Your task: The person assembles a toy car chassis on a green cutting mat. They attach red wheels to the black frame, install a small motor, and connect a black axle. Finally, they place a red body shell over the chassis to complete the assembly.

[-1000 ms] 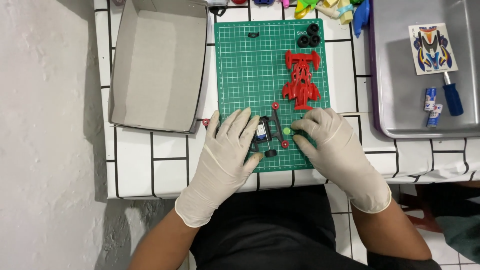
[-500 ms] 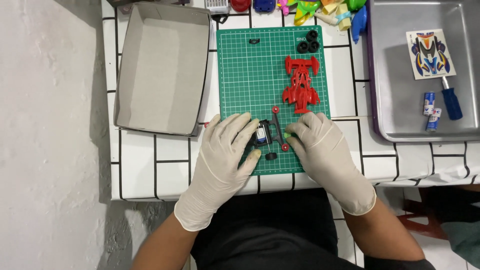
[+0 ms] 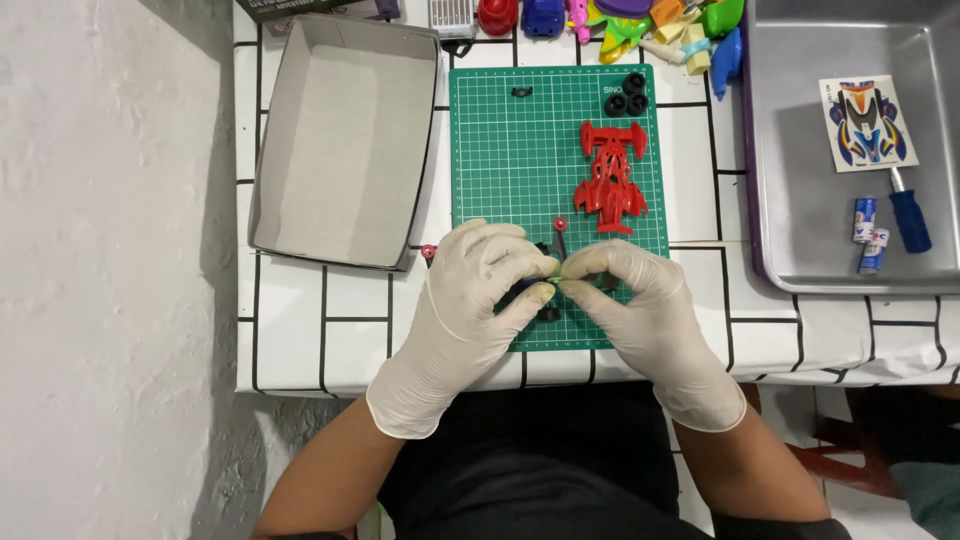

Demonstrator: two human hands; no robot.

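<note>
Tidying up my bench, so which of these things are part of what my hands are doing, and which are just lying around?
In hand:
left hand
right hand
small dark chassis part
green cutting mat

Lying about:
red car body
black tyres
grey box
metal tray
blue screwdriver

White tiled table, black grid lines. Directly on it: green cutting mat at centre, open grey cardboard box left of mat, metal tray right. Colourful toy parts along far edge. Small red wheel between box and mat.
</note>
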